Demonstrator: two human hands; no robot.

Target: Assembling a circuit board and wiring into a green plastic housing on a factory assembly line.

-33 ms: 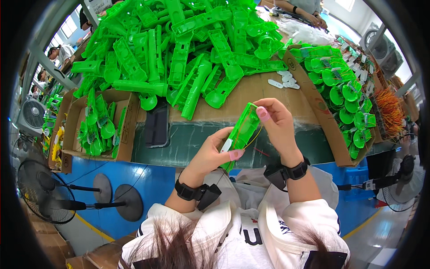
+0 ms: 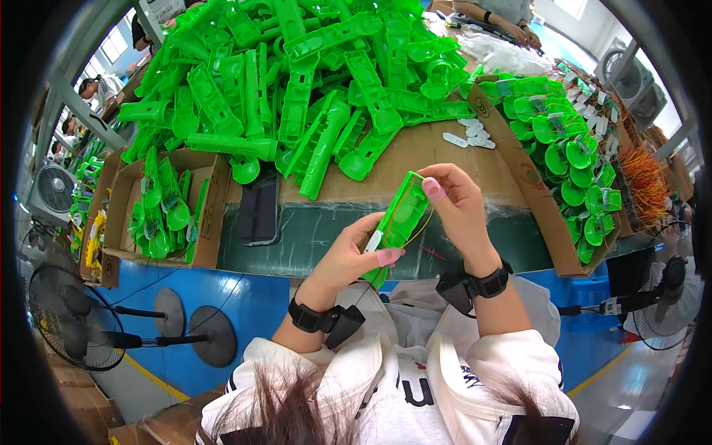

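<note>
A long green plastic shell, hollow side up, is held tilted above the table's near edge. My left hand is closed round its lower part, thumb on the near side. By that thumb, a small white piece sits at the shell's left edge. Thumb and fingers of my right hand pinch the shell's upper right corner; whether a wire is caught there too, I cannot tell. An orange-red wire runs along the inside. A thin yellow wire loops out on the right.
Beyond my hands rises a large heap of green shells. Cardboard boxes with green parts stand left and right. A dark phone lies near the left box, white pieces at the heap's right. Orange wires fill the far right.
The shell's upper end and my right fingertips have shifted very slightly to the left. Both hands keep the same hold.
</note>
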